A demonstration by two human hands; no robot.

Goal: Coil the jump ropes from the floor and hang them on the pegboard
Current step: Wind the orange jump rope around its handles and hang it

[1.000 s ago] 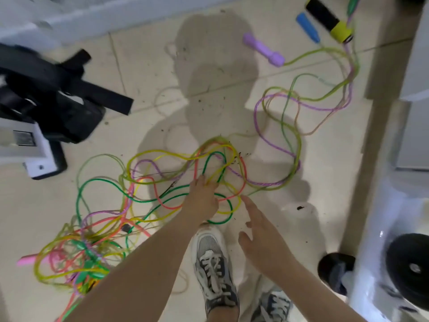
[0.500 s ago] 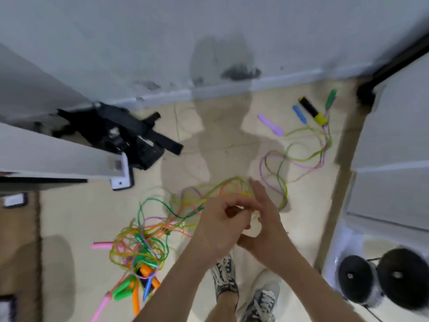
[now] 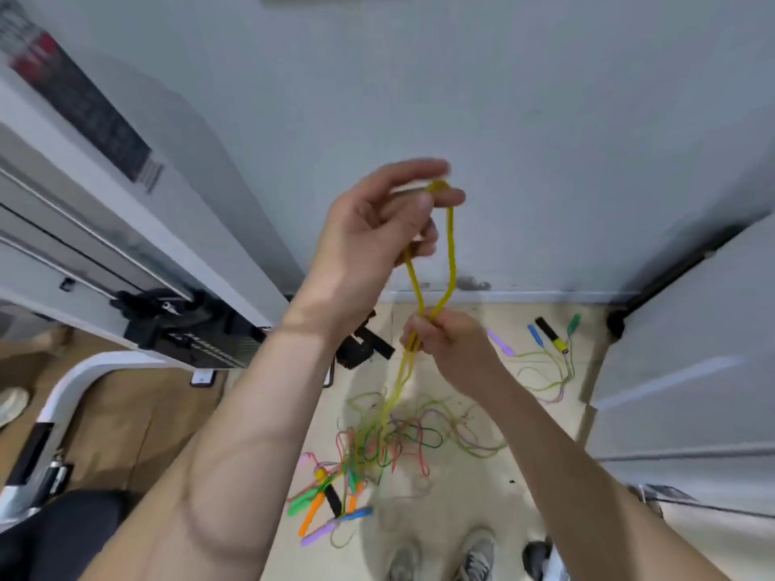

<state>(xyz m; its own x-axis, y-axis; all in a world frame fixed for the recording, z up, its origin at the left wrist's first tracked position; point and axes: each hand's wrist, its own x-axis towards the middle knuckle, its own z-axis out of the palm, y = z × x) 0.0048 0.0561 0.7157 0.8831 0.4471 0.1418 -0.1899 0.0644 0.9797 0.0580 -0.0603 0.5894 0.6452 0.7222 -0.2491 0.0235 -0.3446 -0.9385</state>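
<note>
Yellow rope loop [image 3: 451, 245] between raised left hand [image 3: 369, 232], lower right hand [image 3: 451, 348]

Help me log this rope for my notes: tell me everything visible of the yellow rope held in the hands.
The yellow rope is a thin, glossy, plastic-looking cord, doubled into a narrow loop. The left hand pinches the loop's top; the right hand grips both strands lower, where they meet. Below, the strands drop, blurred, into the tangle of coloured ropes on the floor. Its handles cannot be picked out.
</note>
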